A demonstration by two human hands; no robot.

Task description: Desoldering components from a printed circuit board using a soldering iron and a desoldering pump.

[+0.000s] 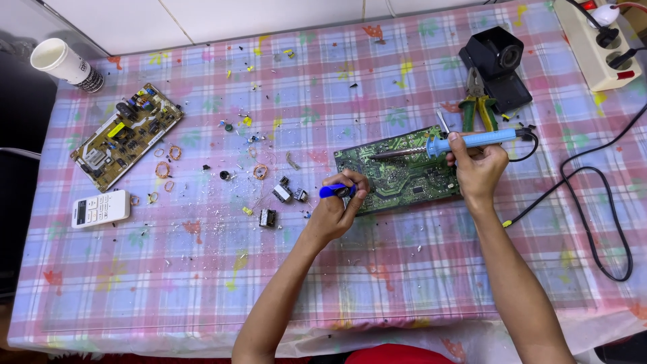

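A light-blue soldering iron (465,141) is pinched by its handle in the right hand (477,170), the metal tip lying low across the green circuit board (397,172). The iron is judged light and stiff; only the plastic handle should be taken, as it is now, well back from the tip, and its cord trails off to the right. A small dark-blue tool (335,191), whose kind cannot be told, is enclosed by the curled fingers of the left hand (337,209) at the board's near left edge. The board lies flat on the checked tablecloth (202,269); it is judged thin, rigid and fragile, best gripped by its edges. Green-handled pliers (477,108) lie just beyond, loose removed components (283,195) to the left.
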